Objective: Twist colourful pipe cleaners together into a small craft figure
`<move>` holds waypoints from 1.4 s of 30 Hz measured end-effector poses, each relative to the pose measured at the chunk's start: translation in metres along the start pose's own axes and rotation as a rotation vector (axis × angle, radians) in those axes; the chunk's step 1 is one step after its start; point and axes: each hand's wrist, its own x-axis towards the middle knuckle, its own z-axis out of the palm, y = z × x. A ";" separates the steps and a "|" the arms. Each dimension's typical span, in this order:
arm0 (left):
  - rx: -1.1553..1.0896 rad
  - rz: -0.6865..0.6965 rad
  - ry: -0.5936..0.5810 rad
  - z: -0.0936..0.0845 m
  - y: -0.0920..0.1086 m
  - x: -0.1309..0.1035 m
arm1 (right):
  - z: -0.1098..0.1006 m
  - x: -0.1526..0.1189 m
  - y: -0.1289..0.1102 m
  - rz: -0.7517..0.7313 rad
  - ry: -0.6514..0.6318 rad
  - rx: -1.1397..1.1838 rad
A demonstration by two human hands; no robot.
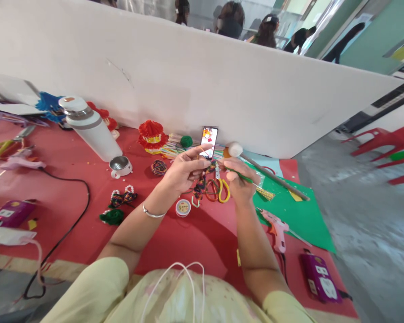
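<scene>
My left hand (186,172) pinches a dark multicoloured crochet piece (199,187), which hangs below my fingers. A strand of yarn seems to run over the raised index finger. In my right hand (241,179) is a green-handled crochet hook (239,174), its tip pointing toward the yarn; whether it touches a loop is too small to see. Just below lie scissors with yellow handles (225,192) and a red loop-like item. A round, clear-lidded tub (183,207) sits under my left wrist. Behind my hands a phone (208,140) leans on the white partition, its screen lit.
To the left stand a white bottle (90,128) and a metal-lined cup (120,166). A multicoloured yarn ball (159,167) and a red ruffled decoration (152,136) are nearby. On the right lie a pink glue gun (276,229) and a purple power box (320,277). A black cable (87,193) crosses the left side.
</scene>
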 end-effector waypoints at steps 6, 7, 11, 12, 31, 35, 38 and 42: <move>0.033 0.039 -0.012 -0.003 0.001 0.001 | -0.009 0.008 -0.007 -0.021 -0.070 0.010; 0.042 0.041 -0.019 -0.003 0.001 0.001 | -0.011 0.010 -0.009 -0.022 -0.091 0.015; 0.081 0.064 -0.029 -0.006 0.002 0.002 | -0.018 0.015 -0.013 0.032 -0.168 0.000; 0.090 0.067 -0.033 -0.006 0.002 0.003 | -0.019 0.015 -0.014 0.044 -0.186 0.004; 0.256 0.222 -0.117 -0.001 -0.005 -0.001 | 0.003 -0.002 -0.008 0.203 -0.053 0.158; 0.422 0.420 0.056 0.002 -0.014 -0.001 | 0.005 0.000 -0.011 -0.013 -0.081 -0.083; 0.518 0.487 0.120 0.002 -0.019 -0.001 | 0.002 0.000 -0.012 -0.079 -0.141 -0.166; 0.474 0.475 0.147 0.006 -0.024 -0.001 | 0.008 -0.010 -0.009 -0.141 0.010 -0.347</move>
